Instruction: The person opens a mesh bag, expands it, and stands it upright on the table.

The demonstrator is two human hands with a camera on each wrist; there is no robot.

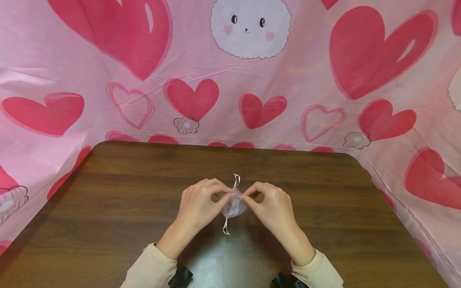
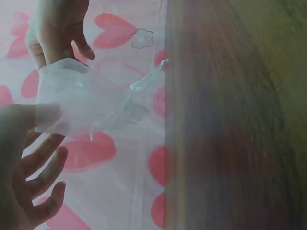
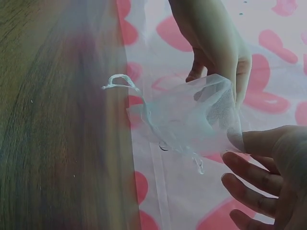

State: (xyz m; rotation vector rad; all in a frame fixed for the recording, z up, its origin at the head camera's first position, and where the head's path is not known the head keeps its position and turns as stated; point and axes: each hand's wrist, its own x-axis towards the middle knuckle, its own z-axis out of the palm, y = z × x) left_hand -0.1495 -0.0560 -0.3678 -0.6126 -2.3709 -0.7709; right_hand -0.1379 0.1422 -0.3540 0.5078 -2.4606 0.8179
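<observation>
A small sheer white drawstring pouch (image 1: 235, 207) is held up between both hands over the middle of the table. My left hand (image 1: 201, 203) pinches one side of it between thumb and index finger. The opposite side is pinched the same way by my right hand (image 1: 275, 206). White cord loops (image 1: 225, 228) stick out at two ends of the gathered part. In the right wrist view the sheer fabric (image 3: 187, 112) spreads between the two hands, its cord gathered on the side away from them. The right hand's other fingers (image 3: 254, 182) are spread below the fabric.
Below is a dark brown wooden table (image 1: 119, 208) with rounded far corners. A pink cloth with red hearts (image 1: 264, 112) hangs behind it and along its sides. Black wrist cameras (image 1: 181, 277) sit under the cream sleeves (image 1: 153, 266).
</observation>
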